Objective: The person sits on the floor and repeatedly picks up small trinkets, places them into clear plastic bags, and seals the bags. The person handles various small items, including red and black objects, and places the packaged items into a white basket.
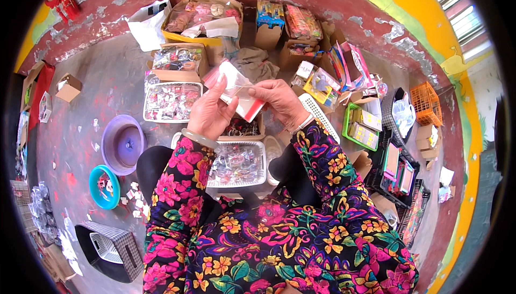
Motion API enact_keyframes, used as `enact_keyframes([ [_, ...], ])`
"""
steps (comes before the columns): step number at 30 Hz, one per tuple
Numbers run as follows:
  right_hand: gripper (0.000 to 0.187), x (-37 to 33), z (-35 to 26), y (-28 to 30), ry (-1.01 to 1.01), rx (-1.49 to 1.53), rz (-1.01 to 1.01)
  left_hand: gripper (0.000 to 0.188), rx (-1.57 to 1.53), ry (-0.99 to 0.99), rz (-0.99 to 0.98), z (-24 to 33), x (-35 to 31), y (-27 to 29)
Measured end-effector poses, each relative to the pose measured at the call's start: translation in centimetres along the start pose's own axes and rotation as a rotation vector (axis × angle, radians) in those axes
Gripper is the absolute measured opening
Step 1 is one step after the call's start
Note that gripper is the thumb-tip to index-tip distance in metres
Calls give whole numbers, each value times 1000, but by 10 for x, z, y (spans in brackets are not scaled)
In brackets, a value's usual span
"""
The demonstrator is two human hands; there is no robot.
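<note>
Between my hands is a small clear plastic bag (246, 107) with a red strip along its edge. My left hand (211, 112) has its thumb raised and its fingers behind the bag, gripping its left side. With thumb and forefinger my right hand (280, 100) pinches the bag's right side. What the bag holds, if anything, I cannot make out. Below the hands stands a white basket (264, 166) of small wrapped packets. Left of my left hand is another white basket (145, 112) with pink and white packets. A dark-filled cardboard box (262, 127) sits partly hidden under the bag.
Cardboard boxes of goods, one a large yellow-edged box (171, 35), line the far wall. To the right stand a green basket (350, 115), an orange crate (426, 104) and a black crate (399, 161). A purple basin (110, 146) and a teal basin (101, 204) are at left.
</note>
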State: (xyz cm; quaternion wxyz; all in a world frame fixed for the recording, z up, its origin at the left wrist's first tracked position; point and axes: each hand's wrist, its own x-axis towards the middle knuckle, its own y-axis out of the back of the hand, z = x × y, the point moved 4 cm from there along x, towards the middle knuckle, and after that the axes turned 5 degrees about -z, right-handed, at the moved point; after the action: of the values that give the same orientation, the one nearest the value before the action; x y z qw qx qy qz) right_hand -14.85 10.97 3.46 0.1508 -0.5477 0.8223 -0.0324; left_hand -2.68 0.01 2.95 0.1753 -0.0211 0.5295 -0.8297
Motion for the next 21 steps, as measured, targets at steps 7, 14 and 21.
enact_keyframes([
  [7, 23, -4, -2, -5, -103, -71, -158, 34, 7, -17, -19, 4, -8, -16],
  [14, 19, 3, 7, 0, 5, -98, -299, 37, 65, 126, -143, 5, -13, -15],
  [21, 20, 7, 14, 0, -8, -124, -281, 36, 202, 233, -207, 0, -18, -18],
])
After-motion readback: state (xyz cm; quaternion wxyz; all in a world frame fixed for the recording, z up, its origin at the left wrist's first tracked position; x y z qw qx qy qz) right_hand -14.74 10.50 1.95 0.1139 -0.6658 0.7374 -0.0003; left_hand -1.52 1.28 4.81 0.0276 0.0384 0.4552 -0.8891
